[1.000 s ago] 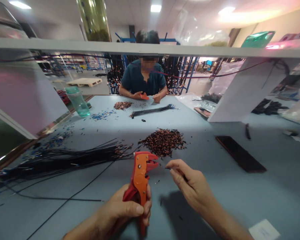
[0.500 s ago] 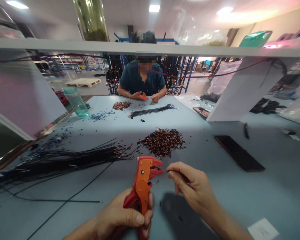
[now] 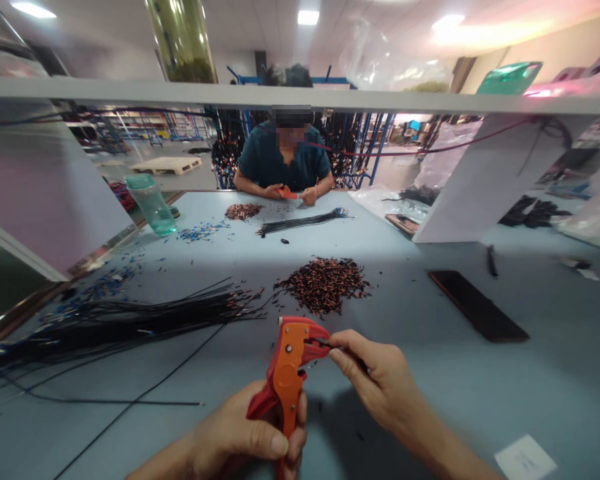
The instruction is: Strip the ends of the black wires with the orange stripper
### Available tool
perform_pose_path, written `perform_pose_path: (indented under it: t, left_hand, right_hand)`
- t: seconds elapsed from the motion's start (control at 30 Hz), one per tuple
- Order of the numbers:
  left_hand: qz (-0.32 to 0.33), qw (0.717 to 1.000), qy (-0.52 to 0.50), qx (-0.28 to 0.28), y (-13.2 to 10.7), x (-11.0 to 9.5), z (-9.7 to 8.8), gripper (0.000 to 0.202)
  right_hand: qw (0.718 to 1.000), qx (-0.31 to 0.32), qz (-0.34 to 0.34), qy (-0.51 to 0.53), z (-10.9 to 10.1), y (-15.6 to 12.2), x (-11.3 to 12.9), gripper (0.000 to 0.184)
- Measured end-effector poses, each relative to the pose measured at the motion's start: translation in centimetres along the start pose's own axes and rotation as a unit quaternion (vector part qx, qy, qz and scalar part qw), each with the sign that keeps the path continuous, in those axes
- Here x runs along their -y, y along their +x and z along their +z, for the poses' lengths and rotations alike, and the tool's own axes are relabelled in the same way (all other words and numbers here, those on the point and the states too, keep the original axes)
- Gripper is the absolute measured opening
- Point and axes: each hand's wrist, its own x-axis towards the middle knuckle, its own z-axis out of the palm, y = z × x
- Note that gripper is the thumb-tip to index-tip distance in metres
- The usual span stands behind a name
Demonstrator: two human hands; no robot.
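Note:
My left hand is wrapped round the handles of an orange and red wire stripper, its head upright and its jaws facing right. Pinched between thumb and fingers of my right hand is a thin black wire, its end in the stripper's jaws. The rest of that wire is mostly hidden by the hand. Behind the tool lies a heap of short black and copper offcuts. A bundle of black wires with bared copper ends stretches across the left of the table.
A dark phone lies at the right, and a white paper label near the front. Blue scraps and a green bottle are at the left. Across the table a person holds another orange tool. A shelf spans overhead.
My right hand has moved slightly left, bringing the wire's end into the jaws. The wire stripper has shifted a little right and down. On the left, the bundle has stayed put.

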Motion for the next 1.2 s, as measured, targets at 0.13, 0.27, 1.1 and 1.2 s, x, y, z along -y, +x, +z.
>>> perform_pose_path:
  t: [0.13,0.27,1.1,1.2]
  left_hand:
    - [0.001,1.000,0.005,0.002,-0.03,0.10,-0.21,0.033]
    - [-0.001,1.000,0.010,0.001,-0.06,0.03,-0.15,0.033]
    - [-0.006,0.998,0.059,-0.018,0.02,0.64,-0.55,0.025]
    - [-0.006,0.998,0.068,-0.012,0.07,0.68,-0.64,0.025]
  right_hand:
    - [1.000,0.000,-0.025,0.009,-0.23,0.06,0.10,0.017]
    - [0.997,-0.031,-0.064,-0.009,-0.28,0.08,-0.08,0.020]
    - [0.989,-0.047,-0.134,-0.052,-0.35,0.23,0.10,0.022]
    - [0.987,-0.051,-0.142,-0.050,-0.36,0.28,0.14,0.021]
